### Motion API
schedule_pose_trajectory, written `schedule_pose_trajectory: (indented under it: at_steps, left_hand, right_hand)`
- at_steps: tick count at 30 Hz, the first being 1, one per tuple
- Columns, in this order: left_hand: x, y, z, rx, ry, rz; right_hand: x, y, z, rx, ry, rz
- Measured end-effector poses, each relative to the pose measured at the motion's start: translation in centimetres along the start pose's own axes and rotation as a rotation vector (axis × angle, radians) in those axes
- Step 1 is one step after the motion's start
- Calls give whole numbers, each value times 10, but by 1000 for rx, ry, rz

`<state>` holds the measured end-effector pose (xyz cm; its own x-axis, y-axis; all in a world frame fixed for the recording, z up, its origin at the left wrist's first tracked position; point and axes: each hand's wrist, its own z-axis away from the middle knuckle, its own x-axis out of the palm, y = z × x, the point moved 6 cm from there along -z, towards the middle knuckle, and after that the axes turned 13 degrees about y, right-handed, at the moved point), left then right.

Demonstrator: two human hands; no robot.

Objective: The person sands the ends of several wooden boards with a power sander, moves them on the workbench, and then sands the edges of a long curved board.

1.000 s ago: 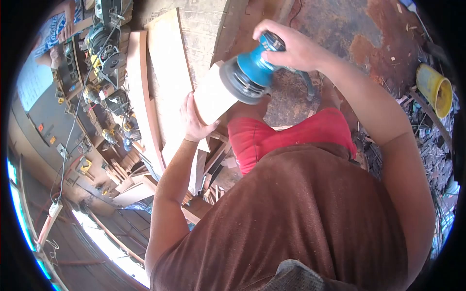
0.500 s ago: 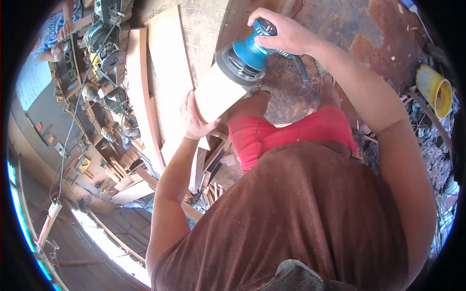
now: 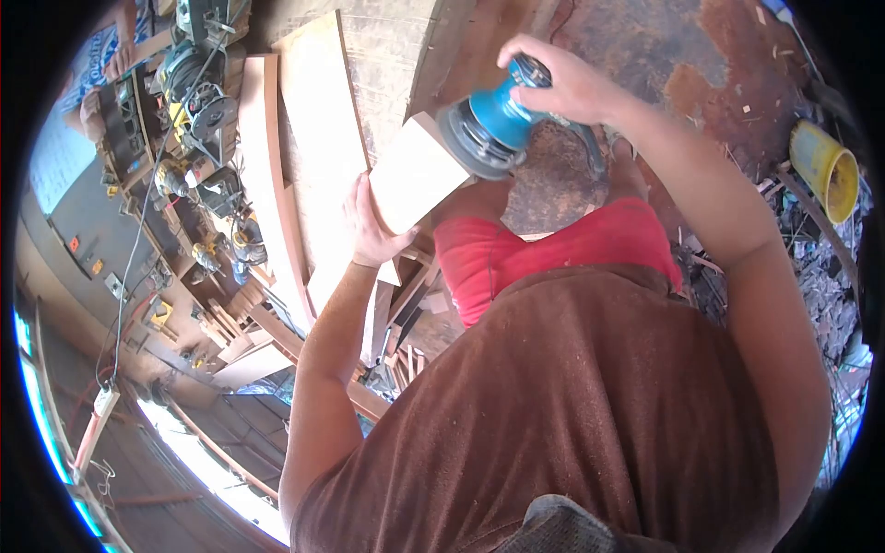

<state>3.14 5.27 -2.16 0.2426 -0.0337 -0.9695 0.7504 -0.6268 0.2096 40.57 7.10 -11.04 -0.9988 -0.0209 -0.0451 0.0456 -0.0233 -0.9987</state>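
A teal orbital sander [image 3: 498,112] is gripped from above by my right hand [image 3: 576,85], fingers wrapped round its top. Its round dark pad is tilted and sits at the far right edge of a pale wooden board [image 3: 417,175]. My left hand [image 3: 371,226] holds the near left end of that board, thumb along its near edge and fingers on its left side. The sander's cord runs down from its rear, below my right wrist.
Long pale planks [image 3: 323,92] lie on the bench to the left. Beyond them a shelf holds several power tools [image 3: 198,111]. Another person's arm [image 3: 124,46] shows at the upper left. A yellow bucket [image 3: 822,170] lies tipped among scraps at the right.
My right hand has moved the sander to the right, from over the board's face to its edge, baring more of the surface. My left hand and the board have stayed put.
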Motion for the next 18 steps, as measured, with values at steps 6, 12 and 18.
schedule_pose_trajectory:
  at_steps: [6,12,18]
  left_hand:
    - [-1,3,-2,20,-15,-33]
    - [-2,3,-1,-9,-32,-7]
    - [-5,35,-28,-15,-98,-65]
  right_hand:
    - [2,2,18,73,25,-8]
    - [-7,32,-5,24,70,42]
    - [-26,11,5,40,117,-16]
